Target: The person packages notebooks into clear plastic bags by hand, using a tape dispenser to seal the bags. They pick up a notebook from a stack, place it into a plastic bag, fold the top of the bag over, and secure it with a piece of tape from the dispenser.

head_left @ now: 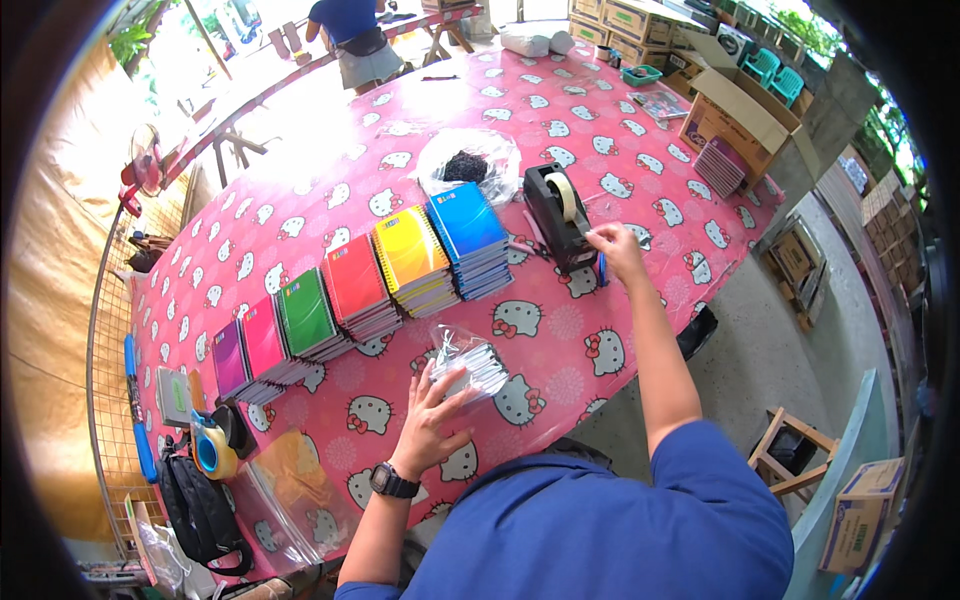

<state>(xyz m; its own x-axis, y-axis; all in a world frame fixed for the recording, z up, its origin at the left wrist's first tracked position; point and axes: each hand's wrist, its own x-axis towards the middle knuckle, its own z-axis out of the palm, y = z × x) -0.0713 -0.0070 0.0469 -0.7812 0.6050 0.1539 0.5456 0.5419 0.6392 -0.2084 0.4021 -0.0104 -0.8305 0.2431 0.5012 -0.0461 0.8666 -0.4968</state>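
Observation:
A clear plastic packet of small spiral-bound notebooks (478, 368) lies on the pink table cover in front of me. My left hand (432, 418), wearing a black watch, rests against the packet's near left side, its fingers spread. To the right, my right hand (619, 250) pinches the end of the clear tape at the front of a black tape dispenser (560, 215). Beyond the packet runs a slanting row of notebook stacks: purple (230, 355), pink (263, 335), green (303, 310), red (354, 278), yellow (410, 247) and blue (467, 222).
A plastic bag of black bits (466, 166) sits behind the blue stack. Tape rolls (212, 447), a black backpack (200, 505) and clear plastic sleeves (295, 490) are at the near left. An open carton (735, 120) stands far right. Another person (350, 35) is at the back.

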